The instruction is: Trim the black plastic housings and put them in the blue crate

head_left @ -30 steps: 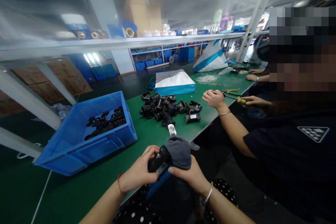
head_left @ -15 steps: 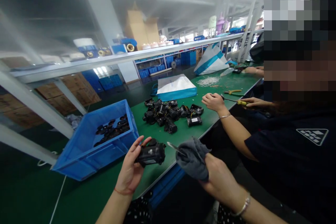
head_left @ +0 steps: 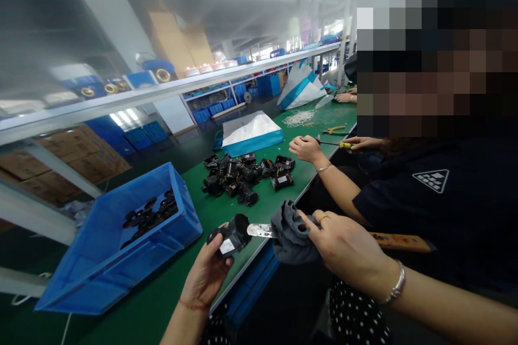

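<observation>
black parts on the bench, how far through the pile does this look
Possibly done: a layer of black pieces in the blue bin. In hand: the left hand holds one black part, with the blade from the cloth-wrapped right hand at it. Left: the pile of black parts on the green bench.

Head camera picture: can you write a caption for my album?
Left hand holds a black part; right hand, wrapped in grey cloth, points a blade at it.
</observation>
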Demonstrator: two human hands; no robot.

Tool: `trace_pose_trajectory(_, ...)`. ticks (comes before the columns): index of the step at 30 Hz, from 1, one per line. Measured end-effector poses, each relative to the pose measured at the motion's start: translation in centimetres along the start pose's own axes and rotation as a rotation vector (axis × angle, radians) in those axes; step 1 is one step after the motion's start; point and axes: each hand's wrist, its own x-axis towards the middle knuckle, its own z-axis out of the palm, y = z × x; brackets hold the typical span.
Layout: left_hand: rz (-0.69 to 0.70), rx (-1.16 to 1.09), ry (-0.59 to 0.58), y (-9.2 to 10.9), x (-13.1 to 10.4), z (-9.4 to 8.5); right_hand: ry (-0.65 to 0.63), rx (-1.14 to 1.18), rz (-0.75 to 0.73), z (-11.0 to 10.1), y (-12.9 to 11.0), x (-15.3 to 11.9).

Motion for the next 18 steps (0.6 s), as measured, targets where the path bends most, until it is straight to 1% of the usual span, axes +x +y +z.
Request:
trace_pose_trajectory(2,-0.028,-0.066,0.065,-0.2,0.2,-0.2,-0.023,-0.006,-0.01,-0.1,0.0,0.3)
trace_pose_trajectory(3,-0.041,-0.095,0.067,-0.3,0.3,-0.2,-0.033,-0.003,-0.014,-0.1,0.0,0.4)
trace_pose_trajectory(8,-0.025,-0.103,-0.049,-0.2,0.4,-0.2,-0.035,0.004,-0.021,-0.1,-0.1,0.8)
trace_pose_trajectory(11,-0.048,-0.053,-0.03,-0.2,0.4,-0.1,-0.023,0.004,-0.021,-0.1,-0.1,0.8)
trace_pose_trajectory(14,-0.053,-0.01,-0.036,-0.4,0.4,0.1,-0.003,-0.01,-0.041,0.0,-0.1,0.9)
trace_pose_trajectory(16,-0.042,-0.001,-0.009,-0.5,0.3,0.4,0.007,-0.036,-0.051,0.0,-0.1,1.0)
trace_pose_trajectory(18,-0.021,-0.005,0.065,-0.5,0.2,0.7,0.002,-0.067,-0.057,-0.1,-0.2,1.2)
